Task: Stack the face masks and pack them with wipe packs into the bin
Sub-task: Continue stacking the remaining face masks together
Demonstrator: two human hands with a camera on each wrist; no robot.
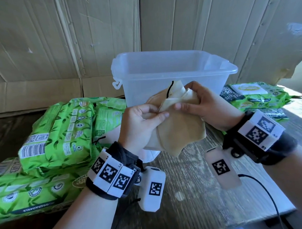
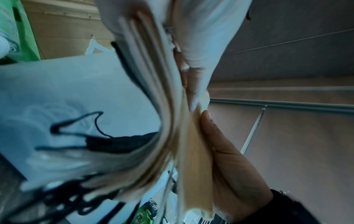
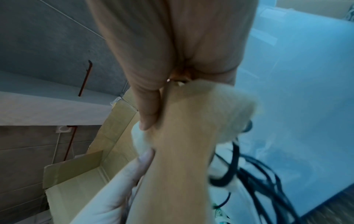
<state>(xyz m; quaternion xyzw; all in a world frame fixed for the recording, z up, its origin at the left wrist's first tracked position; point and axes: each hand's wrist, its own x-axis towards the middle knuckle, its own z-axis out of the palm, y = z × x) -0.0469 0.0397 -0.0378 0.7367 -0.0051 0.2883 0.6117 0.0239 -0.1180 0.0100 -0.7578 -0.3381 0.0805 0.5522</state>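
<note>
While both hands gripped the face-mask stack (image 1: 179,128) before the clear bin (image 1: 162,75), left hand (image 1: 140,125) and right hand (image 1: 207,106) pinched its edges; bin looked empty; wipe packs (image 1: 60,133) unpacked
</note>
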